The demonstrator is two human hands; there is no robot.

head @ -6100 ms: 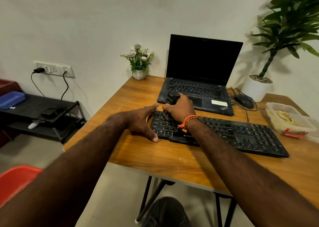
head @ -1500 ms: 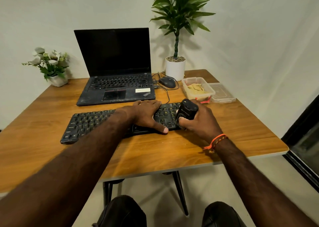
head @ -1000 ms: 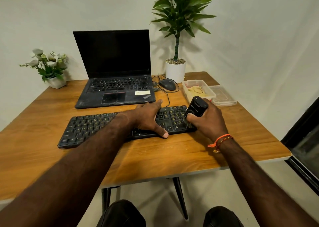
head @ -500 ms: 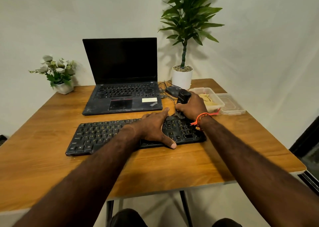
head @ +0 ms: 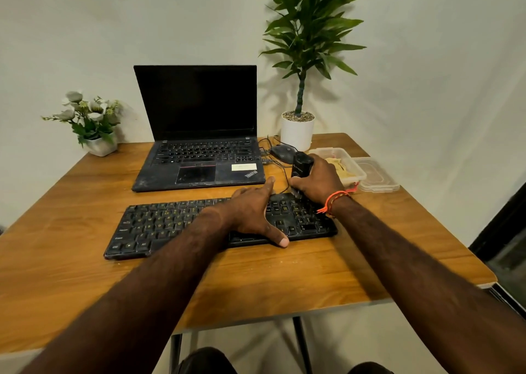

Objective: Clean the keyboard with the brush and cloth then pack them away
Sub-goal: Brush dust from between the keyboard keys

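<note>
- A black keyboard (head: 170,225) is laid flat on a wooden table (head: 284,277), near the front edge and just in front of an open laptop (head: 199,146).
- The keyboard is pressed down by the left hand (head: 253,214), which is spread flat across its right-centre part, with the fingers straight, the thumb laid on the near edge and the index finger stretched past the far edge.
- A black brush (head: 301,168) is gripped in the right hand (head: 318,183), whose fingers are curled round its handle.
- The brush is held upright over the far right corner of the keyboard, with its lower end at the keys there; the bristles are mostly hidden by the hand.
- An orange thread band (head: 334,200) is worn on the right wrist.
- A clear plastic box (head: 353,171) is set just beyond the right hand, and a yellowish cloth (head: 338,164) is seen inside it.
- The box lid (head: 377,175) is laid just beside the box, on its right.
- A black mouse (head: 281,153) with its cable is placed between the laptop and the box.
- A tall potted plant (head: 299,111) is stood at the far right of the table, and a small flower pot (head: 96,134) at the far left.
</note>
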